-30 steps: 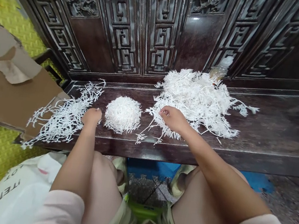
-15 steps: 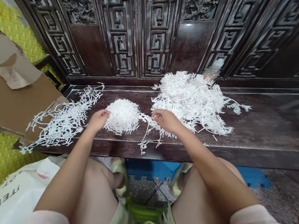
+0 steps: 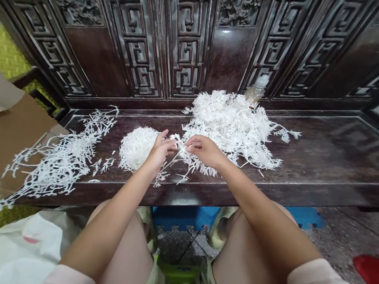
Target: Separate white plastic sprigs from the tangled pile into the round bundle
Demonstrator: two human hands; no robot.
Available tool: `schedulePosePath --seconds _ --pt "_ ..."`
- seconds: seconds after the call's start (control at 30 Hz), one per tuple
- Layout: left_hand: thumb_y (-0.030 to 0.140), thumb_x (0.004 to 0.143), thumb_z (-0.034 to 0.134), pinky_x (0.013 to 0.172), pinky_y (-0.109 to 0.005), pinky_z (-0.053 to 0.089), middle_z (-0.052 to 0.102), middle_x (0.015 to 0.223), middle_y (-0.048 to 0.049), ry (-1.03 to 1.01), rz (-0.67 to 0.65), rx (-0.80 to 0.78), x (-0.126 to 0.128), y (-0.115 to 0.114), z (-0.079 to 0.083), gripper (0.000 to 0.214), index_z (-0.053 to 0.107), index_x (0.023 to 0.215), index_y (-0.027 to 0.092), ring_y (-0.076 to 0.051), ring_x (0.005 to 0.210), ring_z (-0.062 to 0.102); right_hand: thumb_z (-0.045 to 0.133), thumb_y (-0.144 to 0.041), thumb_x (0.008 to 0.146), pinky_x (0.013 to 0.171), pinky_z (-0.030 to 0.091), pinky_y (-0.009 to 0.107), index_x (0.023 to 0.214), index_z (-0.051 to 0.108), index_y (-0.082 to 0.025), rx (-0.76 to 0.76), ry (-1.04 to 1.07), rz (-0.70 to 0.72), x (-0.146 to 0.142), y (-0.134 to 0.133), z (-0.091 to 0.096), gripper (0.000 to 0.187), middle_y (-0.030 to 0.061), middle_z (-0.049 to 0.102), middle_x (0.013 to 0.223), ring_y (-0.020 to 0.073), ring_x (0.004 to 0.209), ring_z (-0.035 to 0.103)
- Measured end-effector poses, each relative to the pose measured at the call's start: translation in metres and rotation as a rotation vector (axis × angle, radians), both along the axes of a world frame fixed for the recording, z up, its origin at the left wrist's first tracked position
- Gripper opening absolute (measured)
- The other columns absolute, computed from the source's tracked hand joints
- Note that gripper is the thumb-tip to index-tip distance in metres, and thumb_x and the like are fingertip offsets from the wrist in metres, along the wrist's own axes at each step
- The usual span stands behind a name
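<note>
My right hand [image 3: 204, 152] pinches a white branching plastic sprig [image 3: 181, 150] at the front of a large pile of similar sprigs [image 3: 230, 124]. Thin stems of the held sprig hang toward the bench's front edge. My left hand [image 3: 162, 151] is at the left end of that sprig, its thumb raised apart from its stretched fingers. Whether those fingertips touch the sprig is hard to make out. Just behind the left hand lies a rounded heap of small white pieces [image 3: 136, 149], partly covered by it. Farther left is a tangle of bare white stems [image 3: 59, 164].
The dark wooden bench [image 3: 317, 152] has a carved backrest [image 3: 230, 52]. A capped clear bottle [image 3: 256, 88] stands behind the large pile. Brown cardboard [image 3: 2, 141] lies at the left end, a white printed bag [image 3: 21, 250] below it. A red object [image 3: 375, 273] is at lower right.
My left hand has moved right, from the heap of small pieces to the held sprig. A few loose white bits now show between the heap and the stems. The view has shifted rightward.
</note>
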State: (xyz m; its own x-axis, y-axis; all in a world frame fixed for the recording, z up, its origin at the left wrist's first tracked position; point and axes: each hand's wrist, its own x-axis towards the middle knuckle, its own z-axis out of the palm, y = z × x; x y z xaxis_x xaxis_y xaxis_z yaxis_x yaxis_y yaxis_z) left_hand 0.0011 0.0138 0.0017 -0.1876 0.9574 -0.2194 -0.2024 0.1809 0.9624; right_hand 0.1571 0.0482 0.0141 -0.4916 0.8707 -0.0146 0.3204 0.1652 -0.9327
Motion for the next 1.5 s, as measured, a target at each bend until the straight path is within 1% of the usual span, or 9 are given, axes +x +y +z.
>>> schedulePosePath --seconds 0.13,0.3,0.4,0.5,0.67,0.77,1.07,1.3,1.5 --pt "0.006 0.059 0.048 0.069 -0.026 0.041 0.055 0.075 0.0005 -0.362 0.067 -0.095 0.008 0.000 0.007 0.039 0.043 0.096 0.018 -0.009 0.064 0.054 0.051 -0.014 0.069 0.065 0.039 0.025 0.077 0.053 -0.015 -0.194 0.126 -0.043 -0.001 0.002 0.005 0.009 -0.0007 0.055 0.065 0.0101 0.063 0.051" --pt "0.014 0.060 0.057 0.062 -0.024 0.038 0.053 0.064 0.0005 -0.243 -0.191 -0.221 0.010 -0.005 0.002 0.015 0.045 0.070 0.015 -0.010 0.061 0.054 0.048 -0.015 0.071 0.067 0.037 0.026 0.082 0.054 -0.016 -0.176 0.090 -0.046 -0.002 0.001 0.006 0.012 -0.0009 0.055 0.066 0.0101 0.064 0.049" --pt "0.025 0.059 0.065 0.061 -0.023 0.036 0.053 0.063 0.0012 -0.115 -0.194 -0.160 0.009 -0.006 -0.004 0.022 0.047 0.066 0.014 -0.009 0.060 0.052 0.051 -0.021 0.071 0.069 0.038 0.027 0.086 0.052 -0.016 -0.135 0.028 -0.027 -0.004 0.001 -0.001 0.015 0.0005 0.055 0.073 0.0108 0.068 0.050" --pt "0.028 0.056 0.068 0.063 -0.023 0.036 0.054 0.066 0.0013 -0.073 -0.120 -0.086 0.008 -0.004 -0.008 0.026 0.051 0.069 0.014 -0.008 0.060 0.050 0.054 -0.033 0.070 0.072 0.038 0.030 0.091 0.048 -0.017 -0.016 -0.086 -0.086 -0.006 0.000 -0.009 0.028 0.0040 0.053 0.086 0.0139 0.077 0.050" --pt "0.029 0.055 0.069 0.061 -0.022 0.038 0.049 0.061 0.0031 -0.098 -0.006 -0.024 0.003 0.000 -0.009 0.029 0.047 0.066 0.015 -0.007 0.058 0.049 0.053 -0.038 0.070 0.080 0.034 0.035 0.095 0.045 -0.017 0.433 -0.234 -0.465 -0.012 -0.010 -0.007 0.034 0.0101 0.046 0.099 0.0214 0.095 0.043" --pt "0.031 0.055 0.069 0.057 -0.021 0.036 0.046 0.057 0.0039 -0.079 0.004 -0.014 0.002 0.001 -0.008 0.031 0.044 0.065 0.016 -0.007 0.054 0.047 0.048 -0.031 0.074 0.078 0.033 0.034 0.082 0.048 -0.018 0.593 -0.290 -0.331 -0.016 -0.018 -0.003 0.015 0.0065 0.050 0.085 0.0194 0.085 0.045" --pt "0.027 0.059 0.065 0.062 -0.022 0.038 0.054 0.070 -0.0005 0.027 -0.043 0.003 0.004 -0.004 -0.003 0.030 0.052 0.083 0.014 -0.008 0.061 0.050 0.050 -0.040 0.071 0.067 0.036 0.027 0.089 0.048 -0.018 0.247 -0.204 -0.049 -0.021 -0.019 -0.014 0.029 0.0031 0.054 0.085 0.0138 0.074 0.048" --pt "0.032 0.061 0.061 0.065 -0.023 0.038 0.057 0.070 -0.0009 0.315 -0.120 0.181 0.003 -0.004 -0.002 0.023 0.057 0.075 0.014 -0.011 0.066 0.051 0.046 -0.030 0.071 0.061 0.035 0.025 0.084 0.049 -0.018 0.176 -0.169 -0.113 -0.022 -0.017 -0.016 0.018 0.0006 0.055 0.074 0.0125 0.066 0.048" --pt "0.045 0.069 0.050 0.053 -0.023 0.031 0.049 0.053 0.0012 0.625 -0.147 0.137 -0.009 -0.003 0.005 0.033 0.057 0.060 0.015 -0.010 0.052 0.042 0.034 -0.025 0.075 0.055 0.033 0.024 0.080 0.050 -0.019 0.018 -0.092 -0.090 -0.020 -0.011 -0.011 0.018 -0.0010 0.053 0.064 0.0114 0.055 0.046"
